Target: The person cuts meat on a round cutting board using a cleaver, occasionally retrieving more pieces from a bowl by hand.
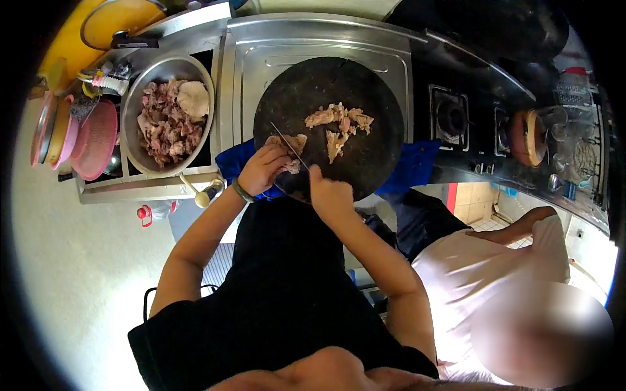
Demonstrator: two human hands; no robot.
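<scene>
On a round dark cutting board [365, 85] lie several pieces of cooked meat [339, 117] near its middle. My left hand [264, 169], with a bracelet at the wrist, presses a piece of meat [297, 143] against the board's left part, its fingers bent over it. A knife [287, 140] is in my right hand [331, 195], which is closed round the handle at the board's lower edge. The thin blade slants up and left across the meat, close beside my left fingers. My hand hides the handle.
A metal bowl of meat chunks [169, 124] stands left of the board. Colored baskets [94, 140] are at the far left. Right of the board are a gas burner [451, 120] and a brown pot [527, 138]. Another person [482, 267] is close on my right.
</scene>
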